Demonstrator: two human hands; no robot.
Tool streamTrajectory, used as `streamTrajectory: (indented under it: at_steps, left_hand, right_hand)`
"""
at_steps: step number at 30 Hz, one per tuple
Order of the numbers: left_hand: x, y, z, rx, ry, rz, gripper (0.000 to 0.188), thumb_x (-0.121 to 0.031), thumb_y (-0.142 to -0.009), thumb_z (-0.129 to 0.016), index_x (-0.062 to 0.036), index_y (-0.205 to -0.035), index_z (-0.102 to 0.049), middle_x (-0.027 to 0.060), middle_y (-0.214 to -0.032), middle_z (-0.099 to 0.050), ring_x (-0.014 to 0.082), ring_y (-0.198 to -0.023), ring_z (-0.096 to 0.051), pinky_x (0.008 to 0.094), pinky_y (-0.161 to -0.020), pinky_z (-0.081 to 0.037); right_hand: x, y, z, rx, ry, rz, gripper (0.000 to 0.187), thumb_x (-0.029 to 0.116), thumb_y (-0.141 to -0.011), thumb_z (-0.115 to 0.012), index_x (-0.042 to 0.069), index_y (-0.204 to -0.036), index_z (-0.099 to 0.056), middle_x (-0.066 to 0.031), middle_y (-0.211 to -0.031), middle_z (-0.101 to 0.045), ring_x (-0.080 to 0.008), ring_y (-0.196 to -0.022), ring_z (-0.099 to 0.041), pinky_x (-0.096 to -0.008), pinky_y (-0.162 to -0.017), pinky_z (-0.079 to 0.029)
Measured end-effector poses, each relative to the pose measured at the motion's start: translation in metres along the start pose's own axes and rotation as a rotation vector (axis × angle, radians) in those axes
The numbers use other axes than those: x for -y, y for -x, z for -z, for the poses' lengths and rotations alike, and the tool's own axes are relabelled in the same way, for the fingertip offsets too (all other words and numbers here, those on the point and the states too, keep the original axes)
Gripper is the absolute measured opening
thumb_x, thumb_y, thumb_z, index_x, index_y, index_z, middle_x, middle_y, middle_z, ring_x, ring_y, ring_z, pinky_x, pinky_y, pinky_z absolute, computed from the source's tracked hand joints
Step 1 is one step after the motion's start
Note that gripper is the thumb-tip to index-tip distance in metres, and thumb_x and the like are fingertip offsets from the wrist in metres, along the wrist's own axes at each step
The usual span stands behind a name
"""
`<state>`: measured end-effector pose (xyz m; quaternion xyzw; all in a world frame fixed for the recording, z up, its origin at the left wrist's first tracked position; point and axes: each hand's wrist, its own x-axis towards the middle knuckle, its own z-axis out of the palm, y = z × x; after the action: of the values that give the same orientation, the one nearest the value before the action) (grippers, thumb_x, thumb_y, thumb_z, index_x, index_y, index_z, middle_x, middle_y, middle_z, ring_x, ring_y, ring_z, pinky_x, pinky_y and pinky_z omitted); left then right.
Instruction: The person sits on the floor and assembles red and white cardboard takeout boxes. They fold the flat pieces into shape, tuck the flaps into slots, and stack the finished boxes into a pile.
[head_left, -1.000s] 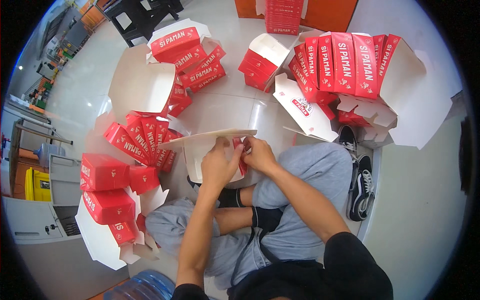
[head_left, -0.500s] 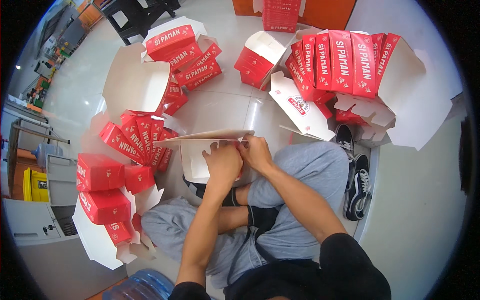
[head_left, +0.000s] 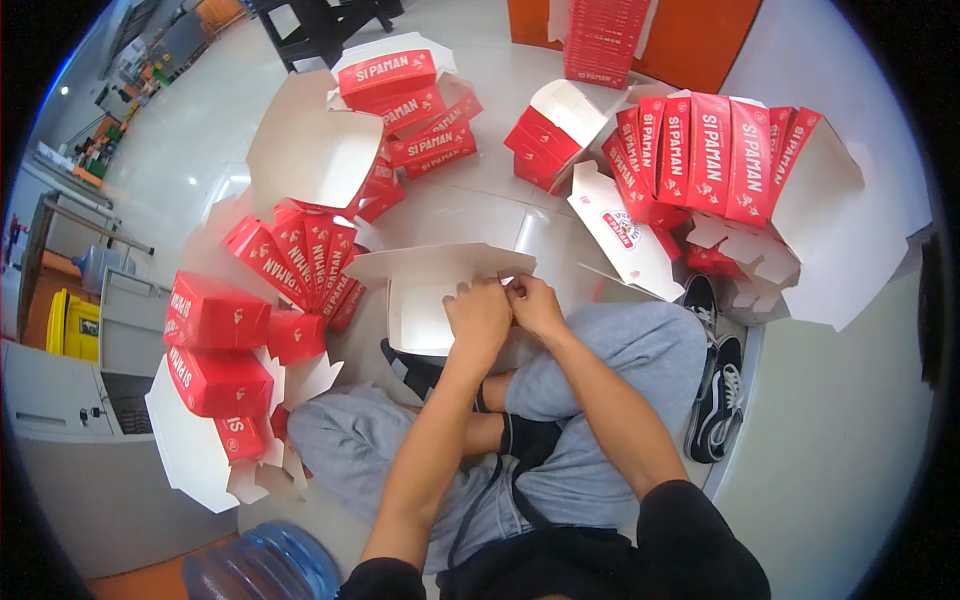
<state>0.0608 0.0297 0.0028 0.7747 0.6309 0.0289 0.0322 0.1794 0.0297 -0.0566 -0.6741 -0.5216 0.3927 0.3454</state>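
Note:
A part-folded cardboard box stands in front of my crossed legs, with its white inside facing up. Its wide white flap is raised along the far side. My left hand is closed over the box's right end, some fingers curled inside the wall. Close beside it, my right hand pinches the same right end near the corner of the flap. The fingertips of both hands are partly hidden by the cardboard and the knuckles.
Red folded boxes are piled at the left, and more red boxes at the far left. A long row of red boxes stands at the right beside shoes. A flat red stack is at the back. A blue water jug lies near-left.
The raised flap has tipped so that more of its white face shows. My left hand's fingers have drawn in toward the right end. The whole view has shifted slightly.

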Motion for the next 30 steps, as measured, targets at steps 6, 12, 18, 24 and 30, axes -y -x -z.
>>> streamTrajectory:
  at_steps: [6,12,18,24,30]
  left_hand:
    - [0.049,0.035,0.025,-0.353,0.363,0.116,0.022,-0.023,-0.095,-0.062,-0.0037,-0.099,-0.071,0.0156,-0.089,-0.071,0.0406,-0.083,-0.066,0.0517,-0.077,-0.053]
    - [0.12,0.051,0.01,-0.586,0.353,0.396,0.022,-0.016,-0.094,-0.064,-0.0039,-0.111,-0.068,0.019,-0.095,-0.069,0.0432,-0.083,-0.066,0.0519,-0.076,-0.053]
    - [0.113,0.052,0.007,-0.404,0.279,0.409,0.027,-0.014,-0.096,-0.059,-0.0097,-0.122,-0.068,0.0193,-0.103,-0.067,0.0461,-0.086,-0.068,0.0538,-0.075,-0.054]
    - [0.113,0.052,0.008,-0.399,0.263,0.438,0.026,-0.016,-0.098,-0.056,-0.0114,-0.121,-0.069,0.0187,-0.104,-0.067,0.0457,-0.09,-0.067,0.0545,-0.076,-0.054]
    - [0.126,0.052,-0.013,-0.468,0.378,0.406,0.028,-0.02,-0.099,-0.056,-0.0076,-0.121,-0.068,0.0196,-0.107,-0.067,0.0428,-0.095,-0.066,0.0514,-0.081,-0.052]
  right_hand:
    - [0.062,0.033,0.023,-0.079,0.177,0.089,0.042,0.041,-0.095,-0.061,0.0,-0.092,-0.072,-0.0235,-0.095,-0.072,-0.0436,-0.087,-0.071,-0.0507,-0.081,-0.054]
    - [0.049,0.039,0.006,-0.055,0.446,0.283,0.034,0.028,-0.098,-0.056,-0.002,-0.086,-0.067,-0.0243,-0.091,-0.07,-0.0456,-0.077,-0.068,-0.0542,-0.072,-0.055]
    - [0.04,0.039,0.006,0.023,0.585,0.301,0.032,0.022,-0.102,-0.049,-0.003,-0.09,-0.065,-0.0256,-0.09,-0.07,-0.0468,-0.074,-0.069,-0.0554,-0.071,-0.056]
    - [0.04,0.036,0.001,0.017,0.63,0.255,0.035,0.027,-0.103,-0.048,0.0,-0.09,-0.065,-0.0231,-0.091,-0.071,-0.0454,-0.076,-0.071,-0.0533,-0.072,-0.058]
    - [0.065,0.033,0.059,-0.215,0.534,0.233,0.03,0.032,-0.095,-0.063,0.004,-0.085,-0.066,-0.0189,-0.085,-0.068,-0.041,-0.072,-0.067,-0.0504,-0.07,-0.053]
